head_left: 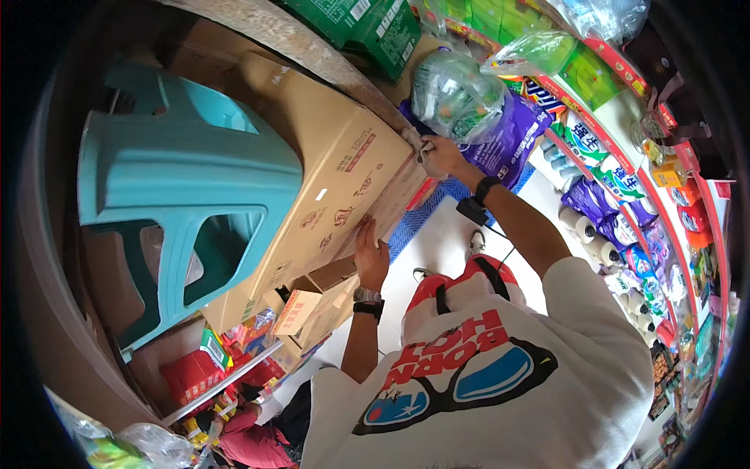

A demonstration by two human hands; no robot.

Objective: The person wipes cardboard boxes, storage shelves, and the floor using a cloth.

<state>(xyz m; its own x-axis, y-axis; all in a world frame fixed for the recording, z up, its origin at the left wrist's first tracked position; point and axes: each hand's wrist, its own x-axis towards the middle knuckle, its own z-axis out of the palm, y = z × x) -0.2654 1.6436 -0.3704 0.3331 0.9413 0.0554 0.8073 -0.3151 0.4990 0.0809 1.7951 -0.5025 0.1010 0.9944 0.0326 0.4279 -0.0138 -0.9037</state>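
Observation:
My left hand (372, 259), with a watch at its wrist, rests flat with fingers stretched out on the side of a large brown cardboard box (332, 168). Farther off, my right hand (445, 159) is closed around a crumpled greyish cloth (426, 150). It presses the cloth at the end of a worn, pale ledge (336, 66) that runs above the box. Just beyond the right hand lies a large purple bag (512, 141), topped by a clear plastic bag of bottles (457, 95).
A teal plastic stool (183, 176) lies sideways against the box. Green cartons (379, 35) stand on the ledge. Small open cartons (301, 309) sit near my left wrist. Stocked shelves (598, 199) curve along the right. A person in a pinkish-red top (254, 438) is at lower left.

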